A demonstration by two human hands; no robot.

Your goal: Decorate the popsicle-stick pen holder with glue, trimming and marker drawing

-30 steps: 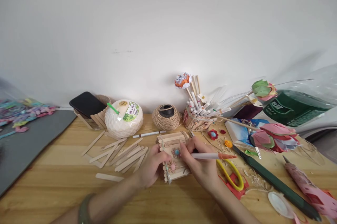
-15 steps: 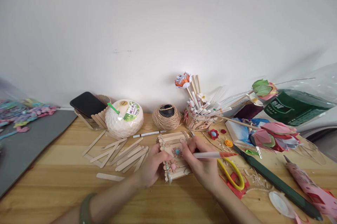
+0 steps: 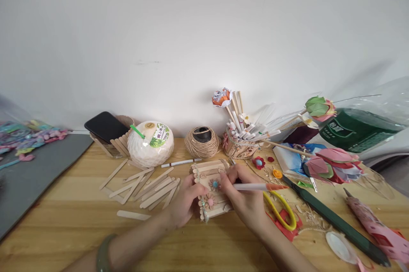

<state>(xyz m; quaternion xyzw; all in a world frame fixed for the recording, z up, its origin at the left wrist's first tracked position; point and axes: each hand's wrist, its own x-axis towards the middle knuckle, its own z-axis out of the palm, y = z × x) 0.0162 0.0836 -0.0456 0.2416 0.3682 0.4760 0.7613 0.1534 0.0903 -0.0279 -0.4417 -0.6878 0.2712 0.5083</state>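
Note:
A small craft piece of wooden sticks (image 3: 212, 211) stands near the middle of the table, decorated with a blue-centred flower (image 3: 214, 184) and a pink-centred flower (image 3: 210, 201). My left hand (image 3: 185, 204) grips its left side, the thumb lying over the front. In my right hand (image 3: 244, 197) is a white marker with an orange end (image 3: 255, 187), pinched between the fingers, its orange end pointing right. The marker's other end is hidden by my fingers, which are at the right part of the craft piece.
Loose sticks (image 3: 159, 191) and a white round coconut (image 3: 151, 144) lie left. Behind are a twine ball (image 3: 202, 142) and a basket of pens (image 3: 240, 148). Yellow-handled scissors (image 3: 290, 216), a dark green tool (image 3: 338, 223) and a pink glue gun (image 3: 373, 229) lie right.
My right hand has shifted very slightly left with the marker. My left hand and the craft piece look the same.

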